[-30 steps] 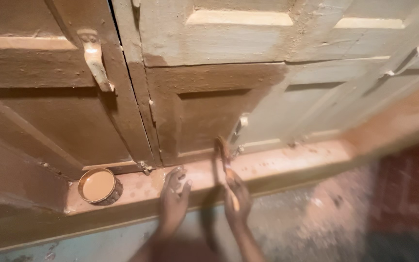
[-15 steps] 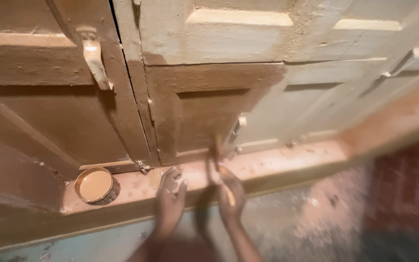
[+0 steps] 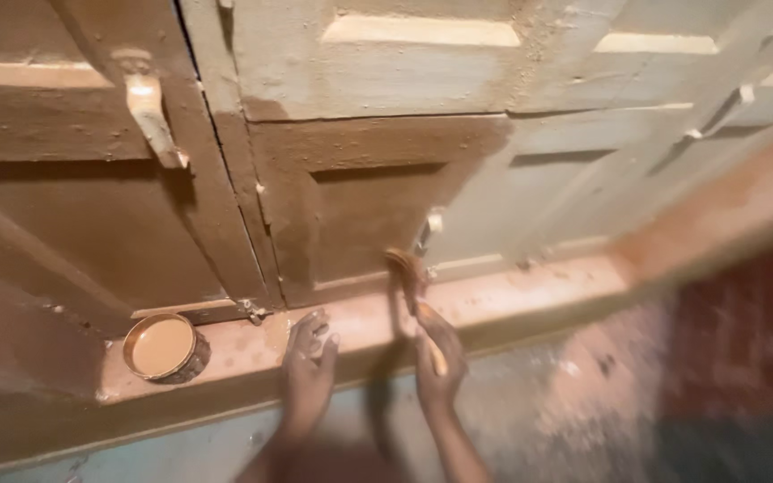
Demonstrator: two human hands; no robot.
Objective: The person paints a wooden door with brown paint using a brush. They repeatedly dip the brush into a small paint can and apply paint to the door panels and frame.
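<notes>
Right hand (image 3: 438, 353) grips a paintbrush (image 3: 407, 273), bristles at the door panel (image 3: 360, 210) lower edge. Left hand (image 3: 308, 371) rests open on the ledge (image 3: 512, 300). Paint tin (image 3: 163, 347) sits left. Advise even strokes along the grain.

Sill (image 3: 512, 300) bare right of centre — free path there; paint tin (image 3: 165, 347) blocks lower left, latch (image 3: 149, 107) juts out upper left.

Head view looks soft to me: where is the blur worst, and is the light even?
Head view: right side and lower edge smeared; brush in the right hand blurred; left hand and paint tin sharper; light dim and warm, shadow between the hands.
</notes>
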